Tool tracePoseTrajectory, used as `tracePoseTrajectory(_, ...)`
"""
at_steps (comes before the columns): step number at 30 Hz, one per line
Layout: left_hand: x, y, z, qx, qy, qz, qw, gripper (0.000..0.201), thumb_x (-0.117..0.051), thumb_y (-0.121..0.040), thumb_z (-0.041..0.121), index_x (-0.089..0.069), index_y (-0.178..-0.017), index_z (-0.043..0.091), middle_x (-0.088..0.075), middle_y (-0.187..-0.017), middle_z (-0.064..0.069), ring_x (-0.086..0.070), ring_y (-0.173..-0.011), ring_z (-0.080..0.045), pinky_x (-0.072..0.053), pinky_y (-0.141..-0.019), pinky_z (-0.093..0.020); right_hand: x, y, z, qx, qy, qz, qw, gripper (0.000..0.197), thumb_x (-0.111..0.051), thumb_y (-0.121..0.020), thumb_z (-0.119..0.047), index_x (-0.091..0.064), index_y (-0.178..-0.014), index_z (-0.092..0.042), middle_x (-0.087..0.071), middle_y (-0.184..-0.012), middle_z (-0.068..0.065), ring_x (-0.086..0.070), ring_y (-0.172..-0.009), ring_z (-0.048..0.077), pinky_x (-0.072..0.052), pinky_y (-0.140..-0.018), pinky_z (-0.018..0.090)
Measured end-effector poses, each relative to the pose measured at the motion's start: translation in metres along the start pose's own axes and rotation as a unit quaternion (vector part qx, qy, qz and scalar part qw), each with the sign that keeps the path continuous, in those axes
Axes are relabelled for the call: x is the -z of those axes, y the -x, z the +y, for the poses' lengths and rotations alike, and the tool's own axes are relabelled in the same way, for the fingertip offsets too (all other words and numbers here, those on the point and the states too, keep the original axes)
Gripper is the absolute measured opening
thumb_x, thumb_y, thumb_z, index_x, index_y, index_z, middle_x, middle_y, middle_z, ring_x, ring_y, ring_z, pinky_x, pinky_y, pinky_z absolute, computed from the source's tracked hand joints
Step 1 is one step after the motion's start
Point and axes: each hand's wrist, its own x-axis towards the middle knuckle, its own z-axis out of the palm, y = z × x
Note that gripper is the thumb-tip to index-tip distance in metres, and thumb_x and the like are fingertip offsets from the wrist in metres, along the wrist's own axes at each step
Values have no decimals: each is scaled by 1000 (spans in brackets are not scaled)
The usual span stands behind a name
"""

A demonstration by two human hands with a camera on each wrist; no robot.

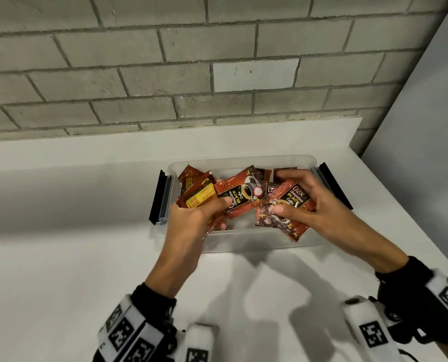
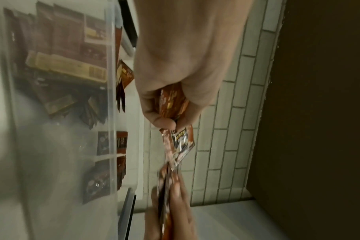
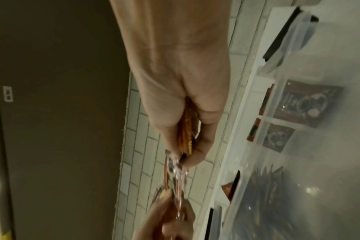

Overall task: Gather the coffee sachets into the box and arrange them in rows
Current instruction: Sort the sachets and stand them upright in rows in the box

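Black latch [image 1: 158, 198] at the left end of the clear box [image 1: 243, 160] stands swung out, so the box is open and nothing bars your reach; box sits on the white desk [image 1: 61, 257] close to the brick wall [image 1: 139, 74], rim towards you; loose sachets in the left of the box [image 1: 191, 175] lie tilted and overlapping, mostly yellow-label side up, not yet in rows; your left hand [image 1: 191, 226] is above the near-left part of the box, fingers [image 2: 162, 123] and thumb curled round a fanned bunch of sachets [image 1: 233, 197], gripped at their lower ends so the printed faces stay up and you can read their orientation; judgement: you hold them as a fan to square the edges before setting them down; the two bunches overlap at the middle, over the box, so a dropped sachet would probably land inside it; your right hand [image 1: 319, 212] is above the near-right part, thumb on top and fingers [image 3: 197, 154] beneath, pinching a second stack of sachets [image 1: 293, 202], logo side up; behind it, sachets at the right of the box [image 1: 285, 171] lie flatter, and the right wrist view shows two of them face down against the clear floor; right latch [image 1: 333, 185] is likewise swung out; judgement: gathering looks done, as no sachet shows on the desk; arranging in rows remains.
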Motion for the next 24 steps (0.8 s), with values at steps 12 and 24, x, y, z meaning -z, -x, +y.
tracePoseTrajectory(12, -4, -13, 10, 83, -164, -136, 974, 12, -76, -74, 3, -70, -84, 5, -70, -86, -18, -59, -67, -25, -48, -50, -26, 22, -17, -22, -83, 111, -179, 974, 51, -75, -75, -10, -48, -116, -22, -63, -106, 1, -66, -87, 7, -54, -71, 21)
tracePoseTrajectory(24, -6, -17, 12, 143, -46, -177, 973, 22, -71, -68, 22, -74, -87, 12, -74, -96, -13, -72, -86, -25, -60, -69, -38, 14, -21, -18, -132, 114, -257, 950, 53, -68, -84, -9, -35, -125, -18, -57, -113, 3, -63, -94, 1, -52, -78, 20)
